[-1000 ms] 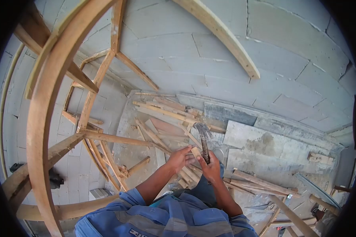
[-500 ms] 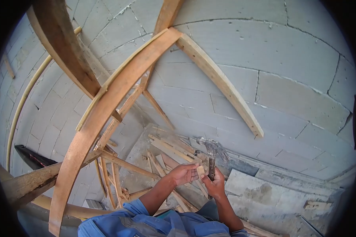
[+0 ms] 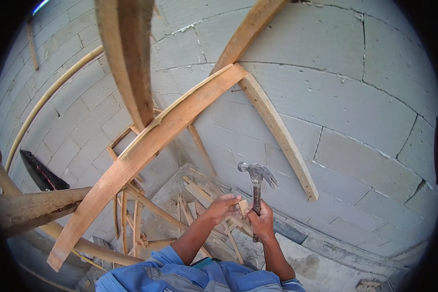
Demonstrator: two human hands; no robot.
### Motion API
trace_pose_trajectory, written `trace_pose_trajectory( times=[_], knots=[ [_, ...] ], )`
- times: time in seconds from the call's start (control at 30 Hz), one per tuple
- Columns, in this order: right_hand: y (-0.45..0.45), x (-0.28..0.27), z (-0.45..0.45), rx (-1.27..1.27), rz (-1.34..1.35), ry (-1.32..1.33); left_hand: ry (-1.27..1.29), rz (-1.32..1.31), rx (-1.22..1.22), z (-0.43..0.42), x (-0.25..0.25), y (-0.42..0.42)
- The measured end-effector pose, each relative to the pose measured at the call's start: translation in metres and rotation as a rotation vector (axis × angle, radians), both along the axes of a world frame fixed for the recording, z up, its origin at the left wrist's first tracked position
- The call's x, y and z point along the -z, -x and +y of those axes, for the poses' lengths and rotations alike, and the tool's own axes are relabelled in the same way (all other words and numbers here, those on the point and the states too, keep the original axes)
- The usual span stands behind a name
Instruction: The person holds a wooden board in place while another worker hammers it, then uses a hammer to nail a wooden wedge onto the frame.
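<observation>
My right hand [image 3: 262,221] is wrapped round the handle of a claw hammer [image 3: 256,177], which stands upright with its metal head above my fist. Between my hands is a small pale wood block [image 3: 243,207]. The curled fingers of my left hand [image 3: 222,208] pinch its left side, while my right thumb lies against its other edge. Above and to the left, a long wooden board [image 3: 146,141] slants across the view. It meets a second wooden piece [image 3: 280,134] at its upper end.
Thick timbers [image 3: 129,58] and a beam [image 3: 39,207] stand close on the left. Loose wood strips [image 3: 185,214] lie below, beside my left forearm. A grey block wall [image 3: 326,97] rises ahead. A bamboo pole [image 3: 48,95] leans at the left, near a dark object [image 3: 41,170].
The camera view has shifted, so the timbers appear lower and further right. My left fingers have curled in more at the block. The hammer stays in my right hand.
</observation>
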State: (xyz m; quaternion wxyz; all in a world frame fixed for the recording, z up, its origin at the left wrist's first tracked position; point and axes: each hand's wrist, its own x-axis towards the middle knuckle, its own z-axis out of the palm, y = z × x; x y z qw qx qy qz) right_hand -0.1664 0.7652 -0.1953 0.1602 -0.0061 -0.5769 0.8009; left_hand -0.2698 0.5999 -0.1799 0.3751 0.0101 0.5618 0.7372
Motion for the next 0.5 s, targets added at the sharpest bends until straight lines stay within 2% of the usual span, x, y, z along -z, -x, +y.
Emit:
trace_pose_trajectory(
  times=[0.07, 0.17, 0.27, 0.37, 0.4, 0.43, 0.5],
  knots=[
    [0.01, -0.016, -0.003, -0.036, 0.029, 0.058, -0.182, -0.146, -0.09, 0.006, -0.013, -0.006],
    [0.02, -0.029, -0.007, -0.052, 0.123, 0.083, -0.326, -0.148, -0.119, 0.009, -0.014, -0.004],
    [0.022, -0.047, -0.011, -0.168, 0.058, 0.332, -0.495, -0.248, -0.074, -0.001, -0.02, 0.0],
    [0.026, -0.058, -0.02, -0.131, 0.032, 0.499, -1.142, -0.481, 0.138, -0.032, 0.004, 0.036],
    [0.03, -0.057, -0.021, -0.121, 0.048, 0.534, -0.884, -0.25, -0.127, -0.04, -0.007, 0.038],
    [0.032, -0.059, -0.019, -0.097, 0.045, 0.533, -0.55, -0.035, -0.14, -0.048, -0.018, 0.037],
    [0.036, -0.065, -0.013, -0.041, 0.048, 0.528, 0.143, 0.356, -0.159, -0.051, -0.075, 0.006]
  ],
)
